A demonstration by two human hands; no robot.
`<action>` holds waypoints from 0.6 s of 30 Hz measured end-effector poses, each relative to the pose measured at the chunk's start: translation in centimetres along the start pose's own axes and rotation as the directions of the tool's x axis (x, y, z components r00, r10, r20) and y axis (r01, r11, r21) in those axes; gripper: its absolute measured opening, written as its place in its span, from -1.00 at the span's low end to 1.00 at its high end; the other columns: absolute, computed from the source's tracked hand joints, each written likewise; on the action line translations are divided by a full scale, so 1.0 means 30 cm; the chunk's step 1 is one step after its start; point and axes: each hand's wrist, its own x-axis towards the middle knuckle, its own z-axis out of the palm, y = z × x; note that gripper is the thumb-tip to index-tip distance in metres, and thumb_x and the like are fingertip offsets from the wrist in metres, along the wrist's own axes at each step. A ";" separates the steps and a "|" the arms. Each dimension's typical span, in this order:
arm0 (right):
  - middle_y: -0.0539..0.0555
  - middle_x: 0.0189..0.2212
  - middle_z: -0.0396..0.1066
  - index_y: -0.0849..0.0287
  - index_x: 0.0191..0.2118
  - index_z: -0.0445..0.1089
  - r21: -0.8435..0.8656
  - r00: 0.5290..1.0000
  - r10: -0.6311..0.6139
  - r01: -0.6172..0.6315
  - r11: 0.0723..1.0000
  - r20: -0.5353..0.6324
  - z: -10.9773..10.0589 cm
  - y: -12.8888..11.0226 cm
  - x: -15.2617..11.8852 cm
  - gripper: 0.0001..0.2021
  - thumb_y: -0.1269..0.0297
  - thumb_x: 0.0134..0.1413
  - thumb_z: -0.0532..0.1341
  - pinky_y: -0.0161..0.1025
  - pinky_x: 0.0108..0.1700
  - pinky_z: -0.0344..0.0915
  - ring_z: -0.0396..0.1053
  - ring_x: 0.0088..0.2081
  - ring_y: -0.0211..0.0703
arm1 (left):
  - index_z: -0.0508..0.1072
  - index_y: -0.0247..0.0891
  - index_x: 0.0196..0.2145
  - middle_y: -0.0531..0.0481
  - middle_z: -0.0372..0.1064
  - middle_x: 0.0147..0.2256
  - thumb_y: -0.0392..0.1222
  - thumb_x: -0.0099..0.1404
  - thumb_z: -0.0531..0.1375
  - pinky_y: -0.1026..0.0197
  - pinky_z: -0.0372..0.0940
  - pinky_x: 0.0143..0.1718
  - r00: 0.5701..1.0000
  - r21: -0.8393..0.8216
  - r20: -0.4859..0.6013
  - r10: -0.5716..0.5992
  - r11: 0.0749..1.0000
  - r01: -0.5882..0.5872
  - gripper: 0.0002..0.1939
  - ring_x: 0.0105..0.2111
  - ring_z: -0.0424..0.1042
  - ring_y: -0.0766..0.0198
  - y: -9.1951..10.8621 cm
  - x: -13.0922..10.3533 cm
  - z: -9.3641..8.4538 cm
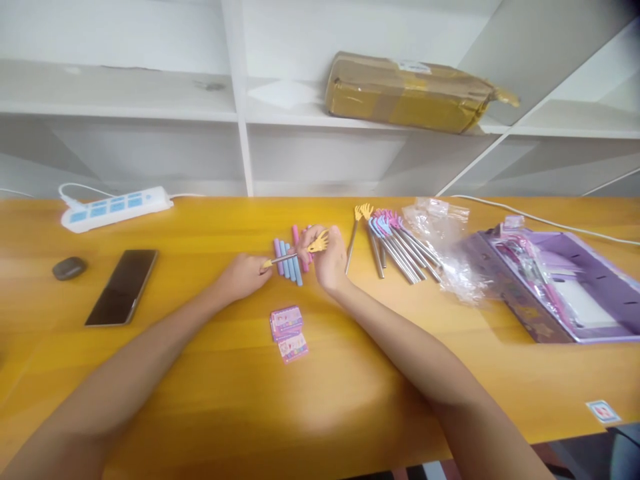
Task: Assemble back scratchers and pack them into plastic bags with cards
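Observation:
A metal rod with a yellow claw-shaped head (319,242) spans the gap between my hands. My left hand (243,275) is closed on its yellow lower end. Near the claw head, my right hand (327,260) has its fingers wrapped round the rod. Below the rod lie several blue and purple tubes (289,262), with pink tubes (295,234) partly covered by my right hand. More rods with yellow, pink, blue and purple claw heads (400,247) lie to the right. Small pink cards (287,323) are stacked in front of my hands.
A purple box (530,307) with wrapped pink items stands at the right, beside clear plastic bags (445,247). At the left are a phone (123,287), a dark case (69,268) and a power strip (117,208). A taped parcel (407,93) sits on the shelf.

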 end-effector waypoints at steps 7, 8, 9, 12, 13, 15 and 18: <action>-0.12 -0.76 -0.13 0.08 -0.51 0.24 -0.011 0.959 -0.143 0.144 0.989 -0.246 -0.114 -0.141 0.109 -0.31 -0.35 0.41 -0.16 -0.26 -0.52 0.35 -0.01 -0.70 -0.28 | 0.25 -0.16 -0.54 0.00 0.33 -0.57 -0.15 0.40 0.02 0.10 0.02 -0.41 0.999 0.085 -0.020 -0.039 0.996 0.040 -0.67 -0.55 0.29 0.19 -0.003 0.003 -0.019; -0.13 -0.77 -0.15 0.08 -0.52 0.24 -0.007 0.950 -0.162 0.166 0.986 -0.266 -0.134 -0.167 0.129 -0.30 -0.37 0.40 -0.16 -0.28 -0.56 0.31 -0.05 -0.72 -0.30 | 0.26 -0.16 -0.54 0.00 0.35 -0.56 -0.15 0.41 0.02 0.11 0.02 -0.41 0.999 0.097 -0.020 -0.039 0.994 0.040 -0.67 -0.54 0.30 0.18 -0.003 0.004 -0.018; -0.14 -0.78 -0.17 0.09 -0.53 0.23 0.003 0.943 -0.176 0.184 0.983 -0.284 -0.153 -0.196 0.150 -0.30 -0.37 0.40 -0.16 -0.30 -0.59 0.26 -0.08 -0.73 -0.32 | 0.27 -0.16 -0.53 0.00 0.37 -0.55 -0.14 0.41 0.02 0.11 0.03 -0.40 0.999 0.109 -0.019 -0.040 0.993 0.041 -0.67 -0.53 0.32 0.18 -0.005 0.005 -0.018; -0.14 -0.82 -0.21 0.11 -0.59 0.22 0.085 0.886 -0.205 0.263 0.961 -0.416 -0.229 -0.314 0.203 -0.29 -0.19 0.49 -0.23 -0.35 -0.65 0.04 -0.12 -0.76 -0.37 | 0.30 -0.16 -0.53 -0.04 0.43 -0.53 -0.14 0.41 0.04 0.11 0.03 -0.39 0.998 0.158 -0.026 -0.064 0.985 0.067 -0.67 -0.50 0.37 0.15 -0.034 0.004 -0.030; -0.13 -0.83 -0.22 0.11 -0.62 0.23 0.120 0.844 -0.211 0.306 0.944 -0.493 -0.265 -0.365 0.215 -0.28 -0.09 0.50 -0.28 -0.35 -0.66 -0.05 -0.15 -0.78 -0.40 | 0.31 -0.16 -0.53 -0.05 0.44 -0.52 -0.15 0.40 0.04 0.10 0.02 -0.39 0.996 0.178 -0.037 -0.082 0.980 0.087 -0.68 -0.48 0.39 0.14 -0.052 0.002 -0.038; -0.10 -0.85 -0.20 0.13 -0.67 0.25 0.158 0.742 -0.201 0.382 0.910 -0.640 -0.363 -0.477 0.224 -0.25 0.03 0.47 -0.35 -0.30 -0.64 -0.22 -0.21 -0.80 -0.45 | 0.34 -0.17 -0.53 -0.09 0.47 -0.50 -0.17 0.38 0.05 0.10 -0.01 -0.39 0.991 0.217 -0.063 -0.121 0.967 0.132 -0.69 -0.45 0.41 0.10 -0.092 0.000 -0.060; -0.03 -0.85 0.03 0.15 -0.63 0.41 0.121 0.692 -0.177 0.359 0.925 -0.700 -0.565 -0.631 0.190 -0.21 0.12 0.44 -0.36 -0.25 -0.59 -0.20 -0.05 -0.78 -0.47 | 0.39 -0.17 -0.50 -0.12 0.52 -0.45 -0.14 0.39 0.04 0.11 -0.03 -0.39 0.987 0.315 -0.097 -0.129 0.937 0.154 -0.68 -0.42 0.45 0.08 -0.144 0.002 -0.088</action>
